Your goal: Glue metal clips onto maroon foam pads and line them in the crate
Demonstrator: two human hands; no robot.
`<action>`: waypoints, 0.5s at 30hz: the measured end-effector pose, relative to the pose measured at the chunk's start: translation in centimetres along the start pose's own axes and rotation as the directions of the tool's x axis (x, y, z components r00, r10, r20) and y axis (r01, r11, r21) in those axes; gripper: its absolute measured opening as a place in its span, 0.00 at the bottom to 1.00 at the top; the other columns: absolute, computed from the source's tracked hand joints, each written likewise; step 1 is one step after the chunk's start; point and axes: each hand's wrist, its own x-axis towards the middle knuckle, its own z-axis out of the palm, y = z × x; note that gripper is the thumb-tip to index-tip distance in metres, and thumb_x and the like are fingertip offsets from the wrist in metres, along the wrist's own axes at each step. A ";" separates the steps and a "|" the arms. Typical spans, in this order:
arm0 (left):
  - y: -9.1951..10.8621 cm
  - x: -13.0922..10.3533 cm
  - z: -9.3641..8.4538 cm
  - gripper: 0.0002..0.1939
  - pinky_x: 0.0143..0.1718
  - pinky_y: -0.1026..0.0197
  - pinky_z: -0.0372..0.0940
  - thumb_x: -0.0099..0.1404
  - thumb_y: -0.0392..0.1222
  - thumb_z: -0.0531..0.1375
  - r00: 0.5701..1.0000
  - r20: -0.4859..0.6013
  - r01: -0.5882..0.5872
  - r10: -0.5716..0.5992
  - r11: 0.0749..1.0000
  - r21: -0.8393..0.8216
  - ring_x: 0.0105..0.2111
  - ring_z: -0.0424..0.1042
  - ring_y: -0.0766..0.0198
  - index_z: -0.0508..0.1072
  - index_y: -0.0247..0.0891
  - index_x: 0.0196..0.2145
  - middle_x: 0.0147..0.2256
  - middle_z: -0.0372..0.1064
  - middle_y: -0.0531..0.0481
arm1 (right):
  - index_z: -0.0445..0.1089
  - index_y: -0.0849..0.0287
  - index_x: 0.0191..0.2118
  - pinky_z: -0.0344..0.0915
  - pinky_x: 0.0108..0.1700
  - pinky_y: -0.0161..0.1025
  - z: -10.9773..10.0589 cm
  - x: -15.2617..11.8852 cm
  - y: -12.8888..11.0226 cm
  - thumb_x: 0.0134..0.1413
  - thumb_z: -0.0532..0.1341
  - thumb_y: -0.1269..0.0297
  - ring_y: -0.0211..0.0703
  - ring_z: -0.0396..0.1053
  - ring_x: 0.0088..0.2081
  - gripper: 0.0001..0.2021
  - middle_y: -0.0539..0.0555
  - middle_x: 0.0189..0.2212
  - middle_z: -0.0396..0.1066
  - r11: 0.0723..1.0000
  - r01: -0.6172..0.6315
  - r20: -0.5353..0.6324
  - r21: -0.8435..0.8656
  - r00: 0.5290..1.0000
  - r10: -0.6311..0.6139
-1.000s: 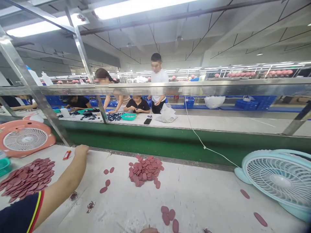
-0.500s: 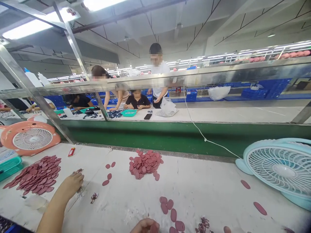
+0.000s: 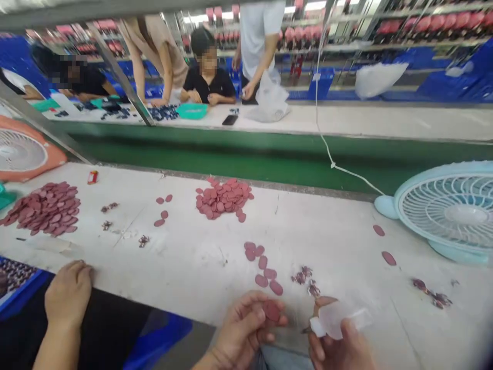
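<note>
maroon oval piece (image 3: pixel 271 310) is pinched in the fingers (image 3: pixel 254 321) of the left hand (image 3: pixel 241 331), raised just above the near edge of the table (image 3: pixel 346 257), presumably for working; the right hand (image 3: pixel 341 344) is closed on a translucent white tool (image 3: pixel 339 318) just beside it; loose ovals (image 3: pixel 265 267) lie near; a co-worker's hand (image 3: pixel 68 293) rests on the edge.
</note>
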 end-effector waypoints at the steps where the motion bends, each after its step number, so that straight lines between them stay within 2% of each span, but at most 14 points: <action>1: -1.3 -0.2 1.4 0.10 0.30 0.54 0.72 0.57 0.50 0.69 0.981 0.150 0.144 -0.124 0.980 -0.135 0.42 0.81 0.43 0.83 0.53 0.38 0.42 0.83 0.50 | 0.75 0.50 0.37 0.53 0.09 0.34 0.4 -0.5 -0.2 0.40 0.68 0.41 0.38 0.56 0.11 0.21 0.46 0.17 0.60 1.000 0.026 0.014 -0.008 1.000 -0.026; 2: -2.3 -0.4 2.3 0.11 0.31 0.59 0.72 0.58 0.48 0.70 0.956 0.233 0.234 -0.179 0.942 -0.240 0.43 0.81 0.48 0.83 0.50 0.40 0.45 0.82 0.47 | 0.75 0.51 0.37 0.54 0.09 0.34 0.8 -0.9 -0.4 0.42 0.68 0.42 0.37 0.56 0.11 0.20 0.46 0.17 0.61 0.997 0.077 0.039 -0.029 0.996 -0.076; 4: -3.3 -0.5 2.7 0.13 0.32 0.65 0.72 0.59 0.44 0.70 0.922 0.320 0.332 -0.217 0.869 -0.367 0.43 0.81 0.54 0.82 0.43 0.44 0.48 0.80 0.42 | 0.75 0.53 0.37 0.57 0.12 0.33 1.4 -1.5 -0.5 0.48 0.66 0.45 0.36 0.58 0.13 0.17 0.45 0.18 0.61 0.972 0.220 0.108 -0.081 0.971 -0.211; 6: -3.6 -0.5 2.4 0.14 0.33 0.67 0.71 0.61 0.40 0.69 0.911 0.348 0.356 -0.219 0.843 -0.402 0.43 0.81 0.56 0.81 0.39 0.45 0.49 0.79 0.39 | 0.74 0.52 0.37 0.60 0.14 0.33 1.9 -2.0 -0.2 0.53 0.64 0.48 0.36 0.61 0.16 0.14 0.46 0.19 0.62 0.917 0.379 0.152 -0.123 0.921 -0.360; 8: -3.5 -0.6 2.2 0.13 0.36 0.66 0.72 0.63 0.38 0.68 0.899 0.381 0.371 -0.214 0.835 -0.406 0.44 0.80 0.57 0.81 0.38 0.46 0.50 0.79 0.38 | 0.73 0.50 0.38 0.63 0.17 0.34 2.1 -2.4 0.4 0.56 0.61 0.51 0.37 0.63 0.18 0.10 0.46 0.21 0.63 0.858 0.484 0.166 -0.172 0.873 -0.459; 12: -3.4 -1.0 2.4 0.13 0.38 0.66 0.71 0.65 0.37 0.65 0.888 0.419 0.365 -0.187 0.842 -0.397 0.40 0.80 0.61 0.80 0.37 0.48 0.43 0.81 0.41 | 0.71 0.47 0.42 0.68 0.20 0.42 1.8 -2.7 1.8 0.55 0.61 0.54 0.43 0.68 0.20 0.10 0.46 0.23 0.67 0.757 0.580 0.192 -0.302 0.814 -0.548; 15: -3.6 -1.0 2.4 0.13 0.38 0.65 0.71 0.65 0.36 0.66 0.896 0.402 0.360 -0.191 0.842 -0.401 0.41 0.79 0.61 0.81 0.38 0.47 0.48 0.80 0.41 | 0.72 0.50 0.42 0.69 0.20 0.44 1.0 -2.7 2.3 0.55 0.62 0.57 0.45 0.71 0.21 0.09 0.50 0.30 0.73 0.681 0.626 0.208 -0.379 0.775 -0.597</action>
